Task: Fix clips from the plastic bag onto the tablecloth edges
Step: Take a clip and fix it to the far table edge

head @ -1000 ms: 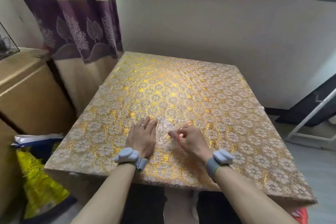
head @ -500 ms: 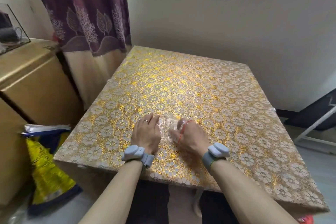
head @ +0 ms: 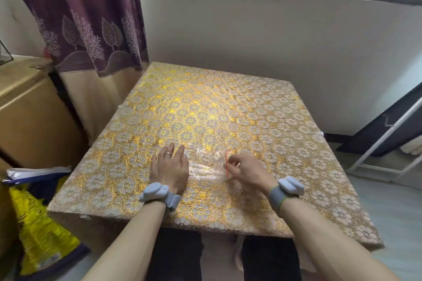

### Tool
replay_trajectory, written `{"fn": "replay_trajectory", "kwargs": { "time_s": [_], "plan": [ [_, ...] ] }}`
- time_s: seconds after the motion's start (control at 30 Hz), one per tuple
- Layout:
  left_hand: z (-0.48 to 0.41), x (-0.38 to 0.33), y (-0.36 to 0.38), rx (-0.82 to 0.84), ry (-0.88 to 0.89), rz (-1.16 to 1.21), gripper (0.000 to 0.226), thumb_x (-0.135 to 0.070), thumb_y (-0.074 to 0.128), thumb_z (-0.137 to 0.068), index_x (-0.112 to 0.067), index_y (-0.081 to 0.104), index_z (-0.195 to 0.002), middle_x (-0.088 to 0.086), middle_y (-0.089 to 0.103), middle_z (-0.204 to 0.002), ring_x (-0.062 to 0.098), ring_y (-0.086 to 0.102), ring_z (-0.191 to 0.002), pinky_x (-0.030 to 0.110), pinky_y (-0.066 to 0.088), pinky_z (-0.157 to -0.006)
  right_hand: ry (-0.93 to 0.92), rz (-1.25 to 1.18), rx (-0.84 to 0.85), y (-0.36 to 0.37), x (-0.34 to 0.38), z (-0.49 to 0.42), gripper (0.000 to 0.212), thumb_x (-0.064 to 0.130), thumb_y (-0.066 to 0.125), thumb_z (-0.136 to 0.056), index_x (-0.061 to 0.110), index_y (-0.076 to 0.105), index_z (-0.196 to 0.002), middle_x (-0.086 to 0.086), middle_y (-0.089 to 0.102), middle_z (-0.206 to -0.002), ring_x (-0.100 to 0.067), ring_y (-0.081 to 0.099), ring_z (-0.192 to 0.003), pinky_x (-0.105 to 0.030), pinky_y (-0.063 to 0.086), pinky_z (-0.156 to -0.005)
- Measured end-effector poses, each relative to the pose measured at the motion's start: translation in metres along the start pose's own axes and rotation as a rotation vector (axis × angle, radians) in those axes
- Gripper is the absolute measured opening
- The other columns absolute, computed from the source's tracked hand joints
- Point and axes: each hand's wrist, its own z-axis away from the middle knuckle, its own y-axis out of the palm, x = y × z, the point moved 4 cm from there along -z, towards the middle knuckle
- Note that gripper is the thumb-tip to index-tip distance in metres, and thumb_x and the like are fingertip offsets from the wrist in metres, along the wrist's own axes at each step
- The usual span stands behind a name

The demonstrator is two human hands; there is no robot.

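Observation:
A clear plastic bag [head: 205, 164] with a red seal line lies on the gold flower-patterned tablecloth [head: 205, 109], near the front middle. My left hand [head: 170, 166] rests flat with fingers spread, pressing on the bag's left end. My right hand [head: 245, 169] pinches the bag's right end at the red seal. The clips inside are transparent and hard to make out. The cloth's front edge hangs over the table just ahead of my knees.
A purple and cream curtain [head: 86, 29] hangs at the back left. A brown cabinet [head: 29, 116] stands to the left, with a yellow and blue sack [head: 38, 223] on the floor. A white metal frame [head: 386, 146] leans at the right. A wall runs behind the table.
My right hand has moved a little to the right along the bag, stretching it out. My left hand has flattened on the bag's left end. The view has tilted slightly.

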Motion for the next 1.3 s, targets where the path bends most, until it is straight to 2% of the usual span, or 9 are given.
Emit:
{"fn": "replay_trajectory", "kwargs": {
  "time_s": [0.13, 0.33, 0.47, 0.7, 0.8, 0.93, 1.1, 1.2, 1.3],
  "plan": [
    [0.003, -0.003, -0.006, -0.014, 0.058, 0.048, 0.044, -0.045, 0.029, -0.099, -0.045, 0.039, -0.141, -0.004, 0.032, -0.155, 0.017, 0.023, -0.143, 0.045, 0.014, -0.118, 0.029, 0.048, -0.041, -0.033, -0.020, 0.013, 0.029, 0.039, 0.055, -0.100, 0.015, 0.071, -0.109, 0.005, 0.062, -0.098, -0.012, 0.057, -0.090, -0.016, 0.037, -0.064],
    [-0.007, -0.035, -0.033, -0.103, 0.129, 0.186, 0.039, -0.046, 0.051, -0.092, -0.029, 0.057, -0.127, -0.002, 0.055, -0.132, 0.021, 0.044, -0.125, 0.041, 0.033, -0.101, -0.018, -0.028, -0.339, -0.064, -0.031, 0.022, 0.025, 0.041, 0.066, -0.092, 0.018, 0.075, -0.099, 0.005, 0.065, -0.097, -0.003, 0.059, -0.075, -0.027, 0.055, -0.076],
    [-0.007, -0.089, -0.050, 0.077, 0.282, 0.451, 0.036, -0.051, 0.056, -0.091, -0.024, 0.066, -0.114, -0.008, 0.070, -0.100, 0.012, 0.062, -0.097, 0.030, 0.049, -0.082, -0.124, -0.045, -0.518, -0.071, -0.021, 0.026, 0.026, 0.038, 0.071, -0.089, 0.015, 0.078, -0.100, 0.002, 0.065, -0.098, 0.000, 0.058, -0.069, -0.024, 0.055, -0.067],
    [-0.007, -0.123, -0.059, 0.234, 0.309, 0.726, 0.034, -0.043, 0.069, -0.085, -0.016, 0.075, -0.104, -0.004, 0.075, -0.096, 0.003, 0.069, -0.086, 0.020, 0.056, -0.081, -0.284, -0.074, -0.657, -0.067, -0.003, 0.026, 0.018, 0.027, 0.078, -0.086, 0.015, 0.080, -0.098, -0.003, 0.069, -0.100, -0.013, 0.063, -0.072, -0.033, 0.058, -0.064],
    [-0.007, -0.122, -0.063, 0.149, 0.345, 0.643, 0.030, -0.043, 0.067, -0.087, -0.018, 0.074, -0.103, -0.007, 0.074, -0.093, 0.002, 0.067, -0.082, 0.014, 0.053, -0.074, -0.225, -0.154, -0.596, -0.066, -0.001, 0.022, 0.018, 0.031, 0.077, -0.086, 0.020, 0.080, -0.099, 0.004, 0.070, -0.102, -0.003, 0.062, -0.069, -0.028, 0.056, -0.067],
    [-0.006, -0.116, -0.074, -0.164, 0.550, 0.277, 0.021, -0.041, 0.066, -0.088, -0.024, 0.070, -0.099, -0.010, 0.071, -0.081, 0.012, 0.062, -0.072, 0.028, 0.050, -0.063, 0.045, -0.597, -0.367, -0.063, 0.006, 0.015, 0.026, 0.050, 0.067, -0.088, 0.026, 0.078, -0.092, 0.009, 0.074, -0.101, -0.010, 0.069, -0.088, -0.038, 0.057, -0.082],
    [-0.007, -0.114, -0.091, -0.501, 0.824, 0.066, 0.018, -0.023, 0.081, -0.075, -0.014, 0.066, -0.082, 0.000, 0.065, -0.057, 0.023, 0.060, -0.055, 0.031, 0.051, -0.053, 0.209, -1.047, -0.286, -0.058, 0.030, 0.000, 0.036, 0.045, 0.069, -0.088, 0.009, 0.074, -0.091, -0.002, 0.072, -0.096, -0.018, 0.062, -0.086, -0.032, 0.050, -0.076],
    [-0.014, -0.106, -0.096, -0.460, 0.762, 0.037, 0.020, -0.027, 0.078, -0.077, -0.017, 0.063, -0.087, -0.002, 0.066, -0.061, 0.023, 0.061, -0.058, 0.030, 0.050, -0.054, 0.204, -1.090, -0.279, -0.054, 0.046, -0.009, 0.030, 0.035, 0.068, -0.092, 0.006, 0.073, -0.089, -0.006, 0.068, -0.091, -0.018, 0.057, -0.081, -0.031, 0.049, -0.073],
    [-0.023, -0.095, -0.100, -0.175, 0.516, 0.326, 0.023, -0.042, 0.069, -0.084, -0.025, 0.061, -0.098, -0.014, 0.069, -0.083, 0.010, 0.064, -0.069, 0.027, 0.052, -0.061, 0.171, -1.074, -0.276, -0.055, 0.056, -0.013, 0.029, 0.036, 0.067, -0.093, 0.008, 0.073, -0.090, -0.007, 0.071, -0.094, -0.017, 0.060, -0.081, -0.031, 0.050, -0.076]
  ]
}}
